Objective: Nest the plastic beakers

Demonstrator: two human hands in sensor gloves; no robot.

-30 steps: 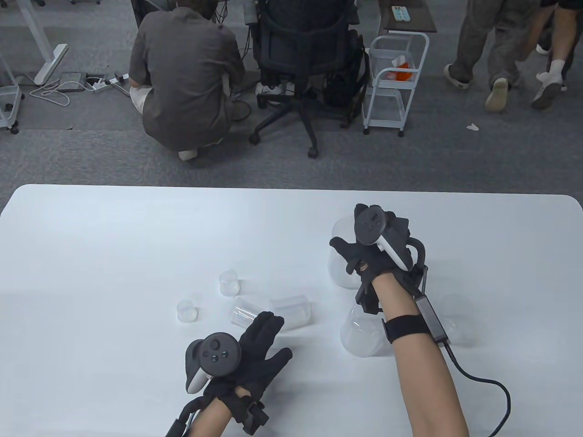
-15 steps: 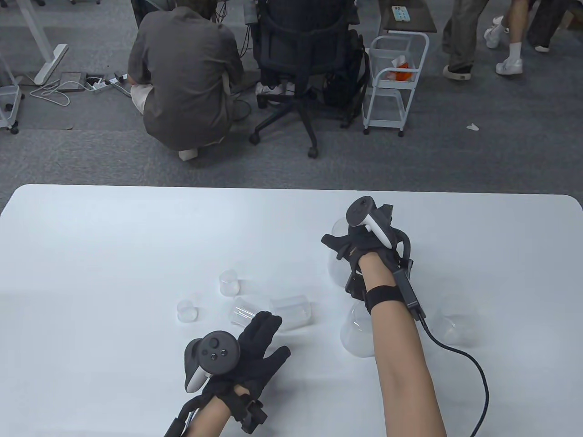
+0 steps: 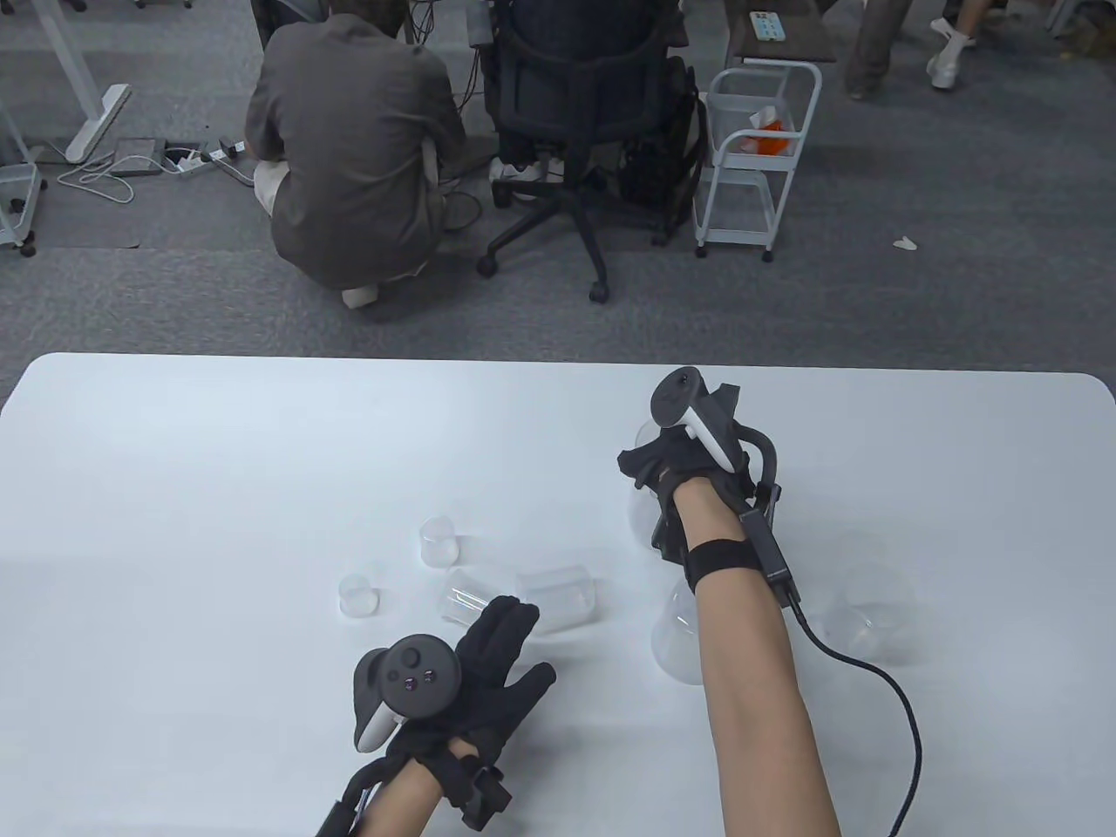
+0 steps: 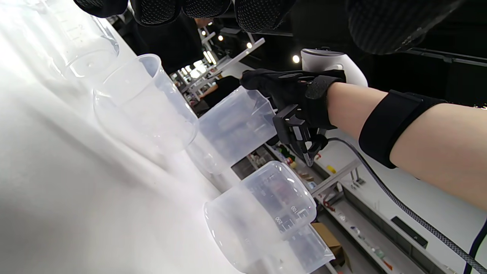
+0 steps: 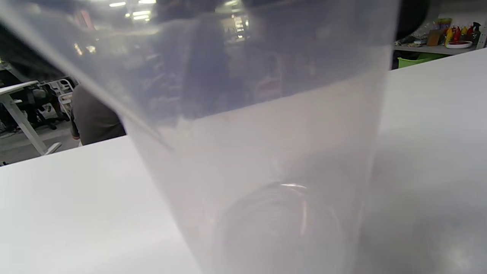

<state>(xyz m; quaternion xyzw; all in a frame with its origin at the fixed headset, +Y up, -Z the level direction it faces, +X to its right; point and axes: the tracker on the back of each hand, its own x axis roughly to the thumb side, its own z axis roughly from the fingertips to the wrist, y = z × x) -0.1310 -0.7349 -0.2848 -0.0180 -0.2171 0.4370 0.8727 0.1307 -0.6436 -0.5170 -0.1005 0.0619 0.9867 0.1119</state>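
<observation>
Several clear plastic beakers stand or lie on the white table [image 3: 218, 453]. My right hand [image 3: 647, 471] grips the rim of the largest beaker [image 3: 641, 519] from above, right of centre. That beaker fills the right wrist view [image 5: 266, 152], and its base looks to be on the table. In the left wrist view the right hand [image 4: 293, 91] holds this beaker [image 4: 236, 129]. My left hand [image 3: 514, 641] rests open and flat on the table, holding nothing, just short of two beakers lying on their sides [image 3: 475, 597] [image 3: 567, 593].
Two small beakers [image 3: 438, 540] [image 3: 358, 595] stand left of centre. A wide beaker [image 3: 676, 632] sits under my right forearm and another [image 3: 872, 606] stands to its right. The glove cable [image 3: 898, 715] trails to the near right. People and a chair are beyond the far edge.
My right hand has shifted a little left and farther over the large beaker, with the wrist turning and the forearm swinging left. My left hand and the other beakers have not moved.
</observation>
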